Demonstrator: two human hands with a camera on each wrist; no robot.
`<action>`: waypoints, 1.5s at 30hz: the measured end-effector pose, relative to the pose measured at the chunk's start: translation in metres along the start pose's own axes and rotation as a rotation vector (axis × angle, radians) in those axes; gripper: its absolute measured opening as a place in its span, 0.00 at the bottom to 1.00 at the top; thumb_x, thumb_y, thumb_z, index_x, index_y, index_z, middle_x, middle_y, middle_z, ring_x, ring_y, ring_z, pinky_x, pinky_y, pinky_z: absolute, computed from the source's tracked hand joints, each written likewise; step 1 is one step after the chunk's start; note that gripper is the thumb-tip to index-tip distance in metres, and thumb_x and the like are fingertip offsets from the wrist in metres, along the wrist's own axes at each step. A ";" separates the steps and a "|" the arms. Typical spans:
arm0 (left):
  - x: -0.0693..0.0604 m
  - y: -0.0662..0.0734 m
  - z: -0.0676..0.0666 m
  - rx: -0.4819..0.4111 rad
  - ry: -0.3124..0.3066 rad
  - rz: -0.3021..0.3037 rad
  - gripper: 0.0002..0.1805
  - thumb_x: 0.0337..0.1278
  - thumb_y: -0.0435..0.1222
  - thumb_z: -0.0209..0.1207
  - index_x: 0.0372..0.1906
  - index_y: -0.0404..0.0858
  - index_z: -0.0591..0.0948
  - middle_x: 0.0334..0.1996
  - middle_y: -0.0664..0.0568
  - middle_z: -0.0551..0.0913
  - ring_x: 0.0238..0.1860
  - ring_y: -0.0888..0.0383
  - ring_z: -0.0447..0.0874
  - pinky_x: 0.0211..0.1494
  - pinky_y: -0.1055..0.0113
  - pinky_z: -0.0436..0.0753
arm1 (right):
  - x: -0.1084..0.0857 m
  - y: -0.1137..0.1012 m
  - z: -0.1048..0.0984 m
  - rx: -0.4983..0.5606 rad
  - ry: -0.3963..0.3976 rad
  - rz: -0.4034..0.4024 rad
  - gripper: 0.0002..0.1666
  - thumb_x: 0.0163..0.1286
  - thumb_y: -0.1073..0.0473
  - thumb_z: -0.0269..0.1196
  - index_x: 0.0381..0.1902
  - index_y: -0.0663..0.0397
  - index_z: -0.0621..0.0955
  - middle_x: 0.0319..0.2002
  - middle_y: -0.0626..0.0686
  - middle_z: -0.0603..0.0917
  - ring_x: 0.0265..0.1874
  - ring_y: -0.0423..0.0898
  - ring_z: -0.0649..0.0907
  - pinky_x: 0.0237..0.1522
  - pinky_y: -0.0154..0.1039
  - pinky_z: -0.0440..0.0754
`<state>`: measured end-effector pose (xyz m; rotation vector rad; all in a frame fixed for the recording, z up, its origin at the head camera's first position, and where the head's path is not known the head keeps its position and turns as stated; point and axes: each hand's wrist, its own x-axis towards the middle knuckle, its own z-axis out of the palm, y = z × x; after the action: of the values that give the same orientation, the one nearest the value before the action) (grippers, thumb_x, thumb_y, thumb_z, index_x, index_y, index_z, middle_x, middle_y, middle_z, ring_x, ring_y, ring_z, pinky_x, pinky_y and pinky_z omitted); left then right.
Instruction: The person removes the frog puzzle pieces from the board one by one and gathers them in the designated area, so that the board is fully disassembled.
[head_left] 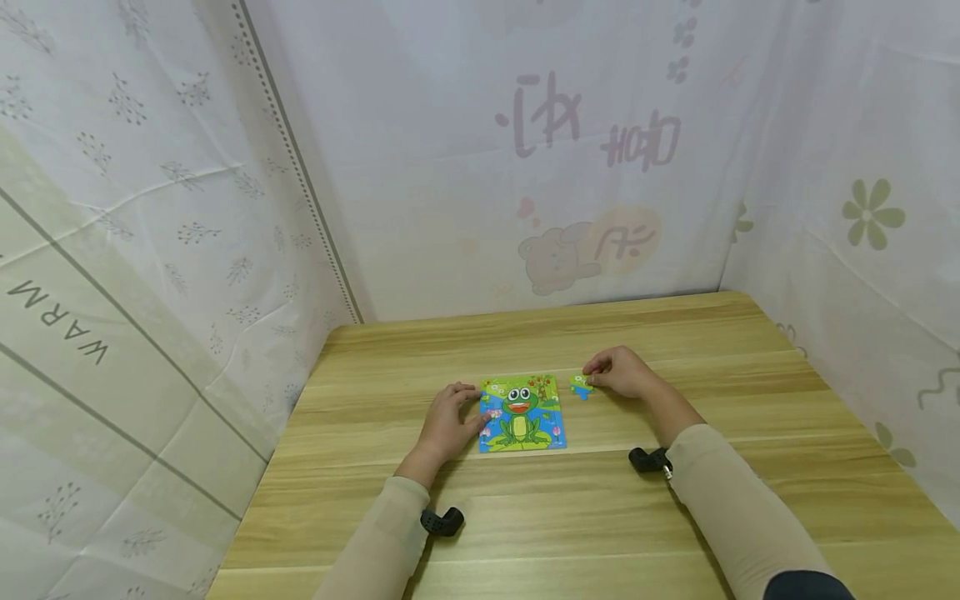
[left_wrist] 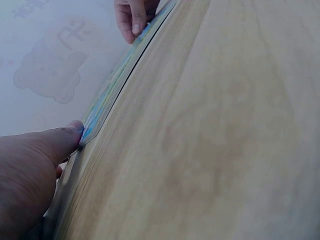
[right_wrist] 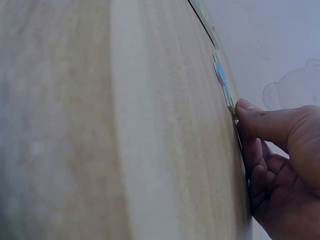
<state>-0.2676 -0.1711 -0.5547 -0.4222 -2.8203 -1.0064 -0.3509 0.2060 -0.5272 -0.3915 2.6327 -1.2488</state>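
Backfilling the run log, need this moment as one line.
left grip: touching frog puzzle at left edge | right grip: pinching small piece | small piece: right of frog puzzle, apart

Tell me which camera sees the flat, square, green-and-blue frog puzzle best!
The head view: it looks down on the square frog puzzle, showing the whole smiling frog. The left wrist view shows only a thin, slanted strip, edge-on; the right wrist view, just a sliver at the top.
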 end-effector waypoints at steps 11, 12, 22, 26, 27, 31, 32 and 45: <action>0.000 0.000 -0.001 0.008 -0.011 -0.003 0.28 0.68 0.50 0.69 0.66 0.41 0.82 0.69 0.48 0.75 0.75 0.42 0.66 0.77 0.44 0.67 | 0.001 0.002 0.000 -0.001 -0.005 0.002 0.06 0.72 0.64 0.71 0.45 0.57 0.90 0.40 0.50 0.89 0.39 0.47 0.83 0.44 0.42 0.83; 0.000 0.000 -0.001 0.008 -0.011 -0.003 0.28 0.68 0.50 0.69 0.66 0.41 0.82 0.69 0.48 0.75 0.75 0.42 0.66 0.77 0.44 0.67 | 0.001 0.003 -0.001 0.000 -0.008 0.003 0.07 0.72 0.64 0.71 0.46 0.57 0.90 0.40 0.50 0.89 0.39 0.47 0.83 0.45 0.42 0.83; -0.003 0.000 -0.001 -0.004 -0.012 -0.004 0.28 0.68 0.50 0.68 0.66 0.40 0.82 0.69 0.48 0.75 0.75 0.43 0.65 0.78 0.44 0.66 | -0.002 -0.001 0.000 0.043 -0.010 0.010 0.12 0.71 0.63 0.72 0.50 0.59 0.88 0.43 0.53 0.87 0.44 0.49 0.83 0.49 0.43 0.82; -0.004 0.000 0.000 -0.022 -0.007 0.003 0.27 0.68 0.49 0.69 0.65 0.41 0.82 0.69 0.48 0.75 0.74 0.42 0.66 0.77 0.42 0.67 | -0.003 -0.007 0.001 0.065 -0.009 0.002 0.14 0.69 0.64 0.73 0.51 0.61 0.87 0.43 0.54 0.86 0.44 0.50 0.83 0.48 0.43 0.82; -0.004 0.000 0.000 -0.026 -0.007 0.002 0.26 0.68 0.49 0.69 0.64 0.41 0.82 0.68 0.48 0.75 0.74 0.42 0.66 0.77 0.42 0.67 | -0.003 -0.008 0.002 0.070 -0.011 0.003 0.14 0.69 0.64 0.73 0.51 0.61 0.87 0.43 0.54 0.86 0.44 0.50 0.83 0.47 0.42 0.82; -0.003 0.000 0.000 -0.030 -0.012 -0.006 0.26 0.68 0.49 0.69 0.64 0.42 0.82 0.69 0.48 0.75 0.74 0.43 0.66 0.77 0.43 0.67 | -0.002 -0.017 0.004 0.056 -0.024 -0.001 0.15 0.69 0.62 0.73 0.52 0.60 0.87 0.42 0.53 0.86 0.43 0.50 0.83 0.45 0.42 0.82; -0.003 0.000 0.000 -0.027 -0.011 -0.005 0.26 0.68 0.49 0.69 0.64 0.41 0.82 0.69 0.48 0.75 0.74 0.42 0.66 0.77 0.43 0.67 | -0.001 -0.019 0.005 0.052 -0.029 -0.005 0.15 0.70 0.62 0.73 0.53 0.60 0.87 0.42 0.53 0.86 0.42 0.50 0.82 0.45 0.42 0.82; -0.001 0.000 -0.001 -0.010 0.002 0.011 0.27 0.68 0.49 0.69 0.65 0.40 0.82 0.68 0.46 0.76 0.74 0.42 0.67 0.77 0.43 0.67 | 0.012 -0.044 0.022 0.018 -0.086 -0.079 0.18 0.70 0.60 0.73 0.55 0.59 0.86 0.43 0.52 0.85 0.43 0.49 0.83 0.46 0.44 0.84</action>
<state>-0.2663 -0.1716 -0.5544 -0.4376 -2.8094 -1.0189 -0.3495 0.1599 -0.5075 -0.5392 2.5555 -1.2487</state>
